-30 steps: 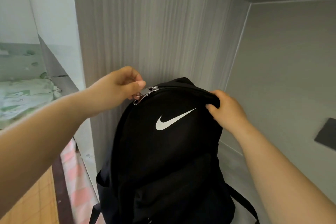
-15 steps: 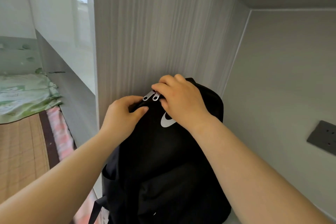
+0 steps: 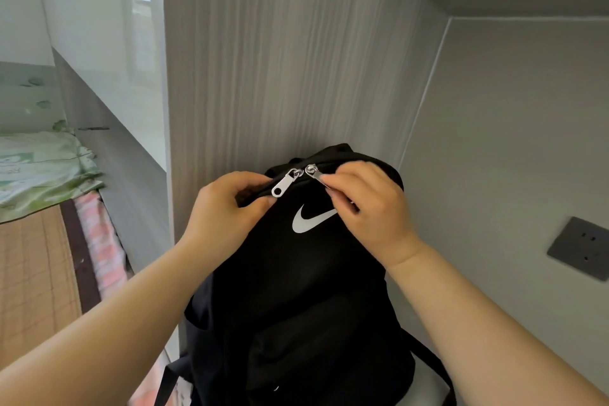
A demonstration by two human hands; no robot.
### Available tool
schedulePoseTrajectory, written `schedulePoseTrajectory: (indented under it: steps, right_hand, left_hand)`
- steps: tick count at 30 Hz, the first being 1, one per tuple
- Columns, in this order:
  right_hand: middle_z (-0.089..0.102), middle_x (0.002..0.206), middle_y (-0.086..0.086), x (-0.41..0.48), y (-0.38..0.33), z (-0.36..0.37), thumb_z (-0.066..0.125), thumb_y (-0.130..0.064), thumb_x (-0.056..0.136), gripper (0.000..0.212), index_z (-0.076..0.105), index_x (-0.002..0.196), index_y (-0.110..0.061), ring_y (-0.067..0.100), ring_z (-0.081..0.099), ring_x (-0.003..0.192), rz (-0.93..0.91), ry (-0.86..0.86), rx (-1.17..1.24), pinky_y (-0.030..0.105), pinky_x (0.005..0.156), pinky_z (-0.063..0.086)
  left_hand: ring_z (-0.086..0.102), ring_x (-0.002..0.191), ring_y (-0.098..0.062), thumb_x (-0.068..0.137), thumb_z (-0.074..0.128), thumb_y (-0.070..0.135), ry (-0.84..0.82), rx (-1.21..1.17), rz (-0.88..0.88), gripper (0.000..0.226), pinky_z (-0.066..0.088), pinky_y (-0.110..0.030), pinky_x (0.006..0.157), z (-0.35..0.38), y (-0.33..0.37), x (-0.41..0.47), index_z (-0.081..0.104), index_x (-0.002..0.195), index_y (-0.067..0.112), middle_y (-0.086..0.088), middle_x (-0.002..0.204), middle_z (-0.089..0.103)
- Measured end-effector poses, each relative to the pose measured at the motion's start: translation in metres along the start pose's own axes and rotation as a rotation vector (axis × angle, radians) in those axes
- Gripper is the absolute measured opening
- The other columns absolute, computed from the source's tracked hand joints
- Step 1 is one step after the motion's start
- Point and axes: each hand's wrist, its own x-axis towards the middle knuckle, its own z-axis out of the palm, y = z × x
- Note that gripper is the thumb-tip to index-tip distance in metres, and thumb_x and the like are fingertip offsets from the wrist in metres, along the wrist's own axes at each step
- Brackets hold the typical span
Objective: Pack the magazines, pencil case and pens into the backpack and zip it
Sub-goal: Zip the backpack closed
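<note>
The black backpack is standing upright on a pale surface, back pressed against the grey wood-grain panel behind it. White swoosh logo on the front, just under the top. The 2 silver zipper pulls sit side by side right at the top of the bag, nearly touching, so the main zip looks closed up.

Left hand is clenched on the fabric at the bag's upper left edge, just beside the left pull, which dangles free. Right hand has thumb and forefinger pinched on the right pull, partly covering the swoosh.

Out from the bag: a grey wall socket on the wall off to its right, well apart. To the bag's left, past the panel, there's a bed with a bamboo mat and green patterned bedding. No magazines, pencil case or pens visible anywhere outside the bag.
</note>
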Motion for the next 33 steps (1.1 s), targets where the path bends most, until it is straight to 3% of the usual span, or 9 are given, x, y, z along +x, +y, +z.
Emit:
schedulePoseTrajectory:
  steps: [4, 7, 9, 13, 16, 21, 25, 29, 33]
  right_hand:
    - [0.065, 0.067, 0.0, -0.011, 0.004, -0.002, 0.06, 0.001, 0.078, 0.011, 0.066, 0.074, -0.007, 0.009, 0.055, 0.06, 0.4, -0.102, 0.203, 0.009, 0.062, 0.043]
    - [0.057, 0.066, -0.01, -0.007, 0.0, -0.004, 0.054, -0.008, 0.085, 0.028, 0.053, 0.068, -0.03, 0.003, 0.055, 0.054, 0.798, -0.172, 0.503, 0.012, 0.053, 0.047]
    - [0.056, 0.061, -0.009, -0.001, -0.007, -0.005, 0.055, -0.018, 0.085, 0.028, 0.049, 0.062, -0.033, 0.001, 0.054, 0.049, 0.878, -0.084, 0.582, 0.013, 0.047, 0.044]
    - [0.056, 0.082, -0.017, 0.017, -0.032, -0.012, 0.061, -0.028, 0.075, 0.008, 0.06, 0.083, -0.028, -0.003, 0.047, 0.064, 0.478, -0.095, 0.348, 0.011, 0.055, 0.04]
    - [0.062, 0.11, -0.005, 0.023, -0.035, -0.013, 0.062, -0.022, 0.075, 0.029, 0.064, 0.103, -0.02, 0.005, 0.055, 0.086, 0.263, -0.259, 0.185, 0.014, 0.061, 0.04]
    - [0.068, 0.096, 0.003, 0.012, -0.03, -0.019, 0.063, -0.015, 0.071, 0.018, 0.069, 0.087, -0.012, 0.02, 0.064, 0.087, 0.267, -0.127, 0.139, 0.026, 0.063, 0.047]
    - [0.066, 0.105, 0.009, 0.005, -0.032, -0.014, 0.072, -0.026, 0.06, 0.04, 0.067, 0.098, -0.013, 0.027, 0.063, 0.085, 0.051, -0.216, -0.04, 0.03, 0.071, 0.043]
    - [0.072, 0.08, 0.004, 0.012, -0.025, -0.008, 0.069, -0.01, 0.068, 0.006, 0.072, 0.073, -0.011, 0.027, 0.063, 0.068, -0.054, -0.075, -0.121, 0.029, 0.06, 0.047]
    - [0.074, 0.076, 0.01, 0.007, -0.01, -0.009, 0.063, 0.001, 0.071, 0.01, 0.072, 0.071, -0.003, 0.027, 0.064, 0.064, -0.09, 0.021, -0.018, 0.025, 0.064, 0.044]
  left_hand:
    - [0.051, 0.069, 0.026, 0.076, 0.067, 0.008, -0.012, -0.005, 0.019, 0.022, 0.036, 0.009, 0.063, 0.003, 0.005, -0.001, 0.067, 0.093, 0.022, 0.025, 0.077, 0.056]
    - [0.051, 0.069, 0.025, 0.075, 0.068, 0.009, -0.024, 0.011, 0.036, 0.024, 0.036, 0.009, 0.062, 0.002, 0.011, -0.002, 0.065, 0.085, 0.03, 0.024, 0.074, 0.056]
    - [0.053, 0.067, 0.023, 0.074, 0.069, 0.008, -0.009, 0.001, 0.048, 0.033, 0.037, 0.008, 0.061, 0.002, 0.014, -0.003, 0.06, 0.074, 0.04, 0.022, 0.071, 0.057]
    - [0.054, 0.069, 0.021, 0.072, 0.071, 0.006, -0.004, 0.03, 0.083, 0.03, 0.037, 0.007, 0.063, 0.003, 0.015, -0.005, 0.064, 0.074, 0.035, 0.023, 0.071, 0.057]
    - [0.054, 0.07, 0.02, 0.071, 0.072, 0.005, 0.008, 0.07, 0.113, 0.016, 0.037, 0.006, 0.064, 0.003, 0.015, -0.005, 0.071, 0.084, 0.015, 0.023, 0.07, 0.056]
    - [0.057, 0.061, 0.003, 0.069, 0.073, 0.004, -0.003, 0.129, 0.154, 0.017, 0.039, 0.004, 0.063, 0.003, 0.021, -0.005, 0.073, 0.084, 0.013, 0.024, 0.068, 0.055]
    - [0.057, 0.066, 0.012, 0.069, 0.073, 0.004, -0.007, 0.122, 0.165, 0.018, 0.039, 0.005, 0.064, 0.004, 0.023, -0.006, 0.072, 0.086, 0.011, 0.026, 0.07, 0.054]
    - [0.054, 0.062, 0.005, 0.07, 0.073, 0.005, -0.006, 0.156, 0.158, 0.018, 0.037, 0.006, 0.064, 0.001, 0.024, -0.005, 0.072, 0.086, 0.013, 0.026, 0.069, 0.053]
    - [0.055, 0.063, 0.016, 0.068, 0.073, 0.004, 0.035, 0.15, 0.102, 0.018, 0.035, 0.008, 0.061, -0.003, 0.022, 0.0, 0.072, 0.082, 0.015, 0.026, 0.065, 0.052]
